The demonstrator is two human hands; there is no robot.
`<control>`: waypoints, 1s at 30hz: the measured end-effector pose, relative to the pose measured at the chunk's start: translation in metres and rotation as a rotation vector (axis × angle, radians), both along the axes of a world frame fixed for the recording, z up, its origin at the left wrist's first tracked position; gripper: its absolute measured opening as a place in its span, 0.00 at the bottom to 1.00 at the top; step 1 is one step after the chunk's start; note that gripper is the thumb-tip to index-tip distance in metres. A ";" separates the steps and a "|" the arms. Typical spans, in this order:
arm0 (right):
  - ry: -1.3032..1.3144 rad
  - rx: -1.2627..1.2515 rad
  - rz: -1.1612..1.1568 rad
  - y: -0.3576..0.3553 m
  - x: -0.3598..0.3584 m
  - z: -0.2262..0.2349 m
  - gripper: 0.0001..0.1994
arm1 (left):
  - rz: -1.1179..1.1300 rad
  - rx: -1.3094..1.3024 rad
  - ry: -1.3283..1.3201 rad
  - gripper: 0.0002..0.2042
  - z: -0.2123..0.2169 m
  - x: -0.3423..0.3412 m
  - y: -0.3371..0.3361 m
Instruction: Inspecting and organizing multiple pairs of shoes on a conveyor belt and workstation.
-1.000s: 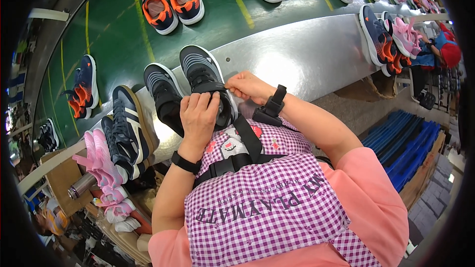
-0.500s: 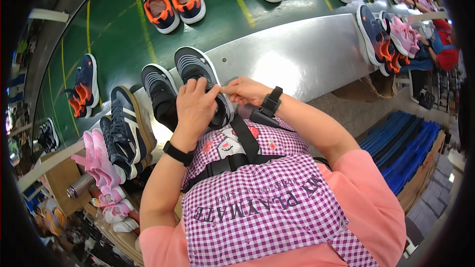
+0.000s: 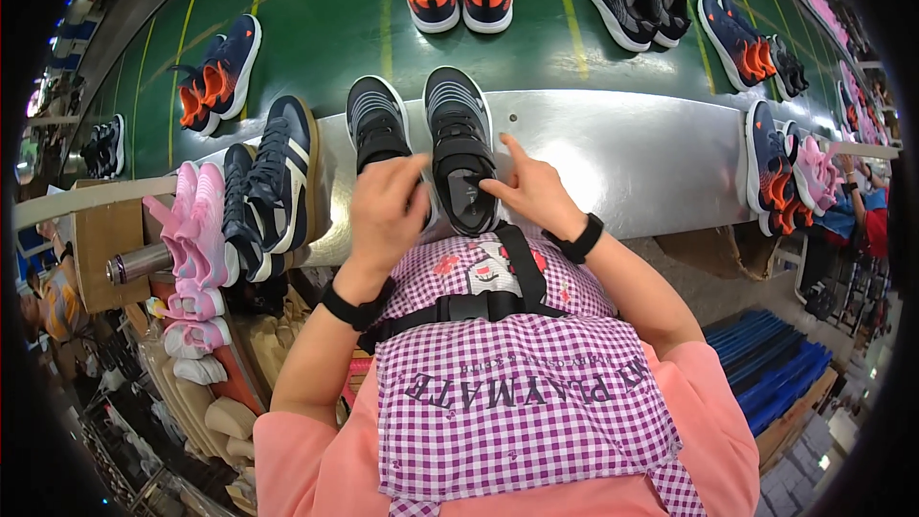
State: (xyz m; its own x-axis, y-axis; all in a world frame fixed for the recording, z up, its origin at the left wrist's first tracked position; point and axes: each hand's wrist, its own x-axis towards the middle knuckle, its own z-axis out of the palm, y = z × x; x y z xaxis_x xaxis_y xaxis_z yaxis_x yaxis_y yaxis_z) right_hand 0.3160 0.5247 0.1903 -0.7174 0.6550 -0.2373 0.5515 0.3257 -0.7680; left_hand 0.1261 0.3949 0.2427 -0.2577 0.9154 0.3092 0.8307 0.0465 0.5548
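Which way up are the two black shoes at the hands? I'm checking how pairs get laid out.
Upright, soles down: the black shoes show their uppers, straps and openings from above, toes pointing away, side by side on the metal ledge.

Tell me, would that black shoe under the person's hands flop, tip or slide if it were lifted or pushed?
The black shoe would probably keep its shape: its thick sole looks firm, though its strapped upper seems softer. It sits flat on its sole, so tipping seems unlikely. On the smooth, shiny metal ledge it might slide fairly easily.
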 end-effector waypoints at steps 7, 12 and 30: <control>-0.029 0.373 -0.087 0.005 -0.013 -0.019 0.17 | 0.112 0.031 0.185 0.17 -0.028 -0.033 -0.015; -0.268 0.488 -0.055 0.052 0.014 0.003 0.17 | 0.066 0.079 0.352 0.10 -0.037 -0.038 0.005; 0.169 0.423 0.721 -0.072 -0.119 -0.027 0.10 | -0.573 -0.128 0.649 0.05 -0.029 -0.053 0.029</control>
